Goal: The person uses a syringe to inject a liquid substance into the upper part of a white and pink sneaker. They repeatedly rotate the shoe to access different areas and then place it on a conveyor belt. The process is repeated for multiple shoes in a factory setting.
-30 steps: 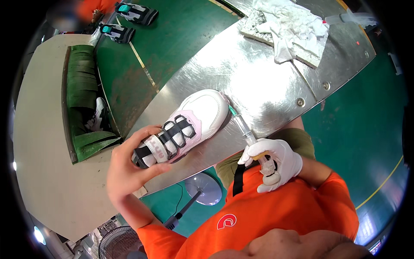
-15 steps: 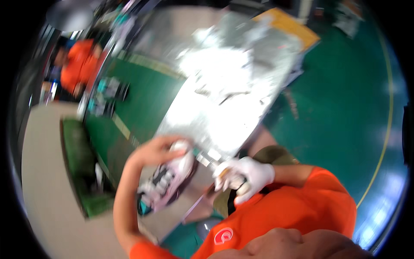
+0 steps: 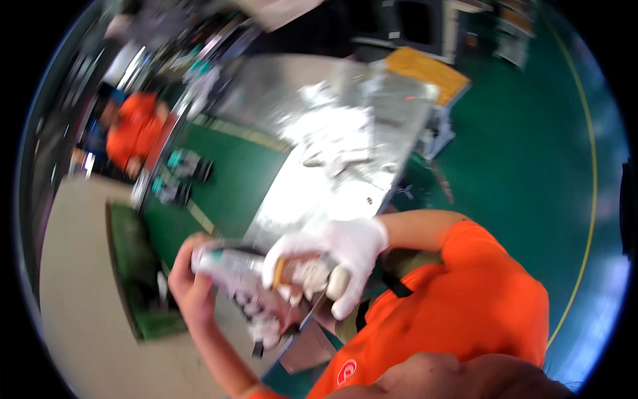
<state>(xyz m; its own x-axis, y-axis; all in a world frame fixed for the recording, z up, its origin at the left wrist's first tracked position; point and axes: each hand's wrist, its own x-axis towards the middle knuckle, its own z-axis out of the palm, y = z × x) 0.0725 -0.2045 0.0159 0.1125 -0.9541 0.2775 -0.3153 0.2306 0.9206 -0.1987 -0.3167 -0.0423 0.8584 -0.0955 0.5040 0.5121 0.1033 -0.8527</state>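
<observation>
A pale pink and white sneaker (image 3: 242,287) with dark and white lacing is held tilted in front of me. My bare left hand (image 3: 191,282) is closed round its end on the left. My right hand (image 3: 339,256), in a white glove, is beside the sneaker's other side, overlapping it in the view. Its fingers are curled round a small pale object with a tan band, too blurred to name. A thin strip runs below those fingers; I cannot tell what it belongs to.
A shiny metal table (image 3: 272,213) stretches ahead, bearing a heap of white material (image 3: 335,136). An orange-yellow board (image 3: 425,72) lies at its far end. On the left are a beige surface (image 3: 76,279) and a green bin (image 3: 133,266). A person in orange (image 3: 137,130) is farther off.
The sneaker has turned, and its sole side now shows more. My left hand has moved left and down to its end. My gloved right hand has moved left, up against the sneaker.
</observation>
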